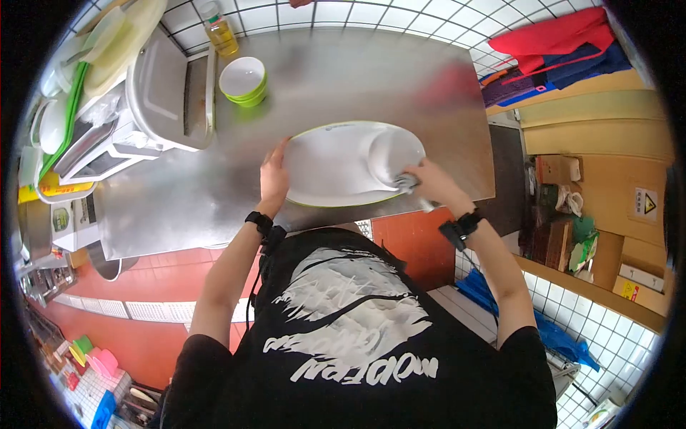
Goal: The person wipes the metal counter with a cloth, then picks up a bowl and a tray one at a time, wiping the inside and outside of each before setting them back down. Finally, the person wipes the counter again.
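On the steel table lies a white oval divided plate (325, 161) with a thin green rim and a rounded compartment at its right end. My left hand (274, 177) grips the plate's left edge, its fingers closed at the rim. At the right end, my right hand (437, 184) is closed on a bunched grey-white cloth (406, 181), which touches the plate near the rounded compartment. A loose end of the cloth seems to hang below my hand.
Stacked green-and-white bowls (244, 79) stand behind the plate, near an oil bottle (219, 30). A white bin (171, 89) and a green tray (68, 118) crowd the left of the steel table (157, 207). Cardboard boxes (643, 207) fill the right side.
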The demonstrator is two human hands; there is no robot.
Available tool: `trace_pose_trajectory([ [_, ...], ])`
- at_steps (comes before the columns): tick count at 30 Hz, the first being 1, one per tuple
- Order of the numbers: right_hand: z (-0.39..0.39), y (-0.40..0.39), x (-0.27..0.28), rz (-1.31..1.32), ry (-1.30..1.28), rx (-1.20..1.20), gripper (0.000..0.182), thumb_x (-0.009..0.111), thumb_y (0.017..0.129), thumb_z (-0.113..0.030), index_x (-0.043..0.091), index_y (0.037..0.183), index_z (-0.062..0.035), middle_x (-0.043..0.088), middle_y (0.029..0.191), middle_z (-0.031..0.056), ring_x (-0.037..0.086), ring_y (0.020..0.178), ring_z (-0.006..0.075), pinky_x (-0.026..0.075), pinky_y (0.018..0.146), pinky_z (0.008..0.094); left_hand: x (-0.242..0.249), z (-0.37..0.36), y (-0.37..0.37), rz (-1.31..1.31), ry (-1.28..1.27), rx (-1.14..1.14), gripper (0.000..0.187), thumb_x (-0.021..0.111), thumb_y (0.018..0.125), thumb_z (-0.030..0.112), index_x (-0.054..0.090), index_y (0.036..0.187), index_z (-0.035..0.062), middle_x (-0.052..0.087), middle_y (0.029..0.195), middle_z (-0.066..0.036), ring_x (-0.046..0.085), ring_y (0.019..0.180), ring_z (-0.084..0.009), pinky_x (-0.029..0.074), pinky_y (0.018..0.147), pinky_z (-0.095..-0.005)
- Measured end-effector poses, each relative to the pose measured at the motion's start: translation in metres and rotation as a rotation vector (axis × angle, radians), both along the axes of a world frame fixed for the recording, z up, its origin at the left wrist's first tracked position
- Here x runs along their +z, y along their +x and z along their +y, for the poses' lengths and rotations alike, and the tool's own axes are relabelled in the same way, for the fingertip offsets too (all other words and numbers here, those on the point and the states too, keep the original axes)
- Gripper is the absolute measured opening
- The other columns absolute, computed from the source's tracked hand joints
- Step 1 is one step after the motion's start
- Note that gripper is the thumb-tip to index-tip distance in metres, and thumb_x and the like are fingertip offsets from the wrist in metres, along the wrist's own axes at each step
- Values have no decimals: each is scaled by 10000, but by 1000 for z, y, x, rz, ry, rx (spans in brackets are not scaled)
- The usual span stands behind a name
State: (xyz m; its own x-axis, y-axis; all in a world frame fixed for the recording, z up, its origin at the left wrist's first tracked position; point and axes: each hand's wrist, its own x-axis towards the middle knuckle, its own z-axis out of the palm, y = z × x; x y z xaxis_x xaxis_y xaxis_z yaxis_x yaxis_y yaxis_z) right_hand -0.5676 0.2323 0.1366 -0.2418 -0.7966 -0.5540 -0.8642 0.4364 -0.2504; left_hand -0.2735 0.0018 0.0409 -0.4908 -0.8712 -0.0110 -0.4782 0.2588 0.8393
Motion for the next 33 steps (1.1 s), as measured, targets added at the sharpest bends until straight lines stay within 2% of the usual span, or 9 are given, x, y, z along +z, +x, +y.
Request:
trace_pose_trajectory([
  [5,-36,-1,9,123,-419,-316,535,700,789,-143,542,1299,-180,539,1165,206,559,1108,416,498,921,467,4,-8,25,-139,-464,-20,503,524,933,101,489,1421,217,640,1126,-229,624,1000,-381,502,898,-461],
  [7,-57,16,2,227,-675,-184,520,716,781,-154,541,1271,-153,525,1186,224,518,1164,421,504,909,474,33,-7,43,-313,-52,-94,547,538,951,169,401,1476,236,686,954,-215,684,788,-349,562,704,-452],
  [8,-69,23,0,217,-677,-183,520,716,781,-154,541,1271,-153,525,1186,224,518,1164,421,504,909,474,47,-5,45,-321,-54,-89,547,538,951,169,401,1476,236,686,954,-215,684,788,-349,562,704,-452],
  [10,-96,37,-7,340,-435,-65,478,692,806,-139,523,1252,-100,513,1207,238,485,1204,425,518,905,476,72,3,45,-361,529,-139,612,539,960,198,303,1522,248,681,727,-166,659,525,-281,531,468,-410],
  [11,-109,46,-16,331,-440,-63,478,692,806,-139,523,1252,-100,513,1207,238,485,1204,425,518,905,476,53,6,51,-241,512,-169,669,504,954,138,220,1550,243,634,594,-131,610,408,-223,487,355,-352],
  [21,-158,180,-60,-39,-799,85,537,669,768,-57,475,1269,-51,480,1221,255,541,1101,449,523,861,511,37,5,46,-32,659,-78,660,425,917,22,274,1539,186,652,639,-181,680,497,-268,574,414,-382],
  [24,-134,192,-52,-196,-643,144,565,697,738,-58,504,1268,-93,488,1214,230,545,1104,432,525,873,494,42,7,45,2,658,-28,648,426,911,18,317,1527,184,656,644,-186,686,506,-274,577,417,-387],
  [28,-71,153,-29,-84,-354,353,572,722,708,-45,572,1234,-211,502,1191,142,558,1108,385,530,896,456,37,9,47,12,706,-33,674,465,940,33,279,1547,258,632,621,-151,656,477,-237,566,411,-366],
  [33,-37,89,-1,53,-236,358,600,724,675,-3,581,1218,-215,504,1184,120,536,1140,366,537,898,428,39,8,46,14,760,-24,680,464,962,37,252,1555,293,636,626,-141,664,494,-238,573,424,-373],
])
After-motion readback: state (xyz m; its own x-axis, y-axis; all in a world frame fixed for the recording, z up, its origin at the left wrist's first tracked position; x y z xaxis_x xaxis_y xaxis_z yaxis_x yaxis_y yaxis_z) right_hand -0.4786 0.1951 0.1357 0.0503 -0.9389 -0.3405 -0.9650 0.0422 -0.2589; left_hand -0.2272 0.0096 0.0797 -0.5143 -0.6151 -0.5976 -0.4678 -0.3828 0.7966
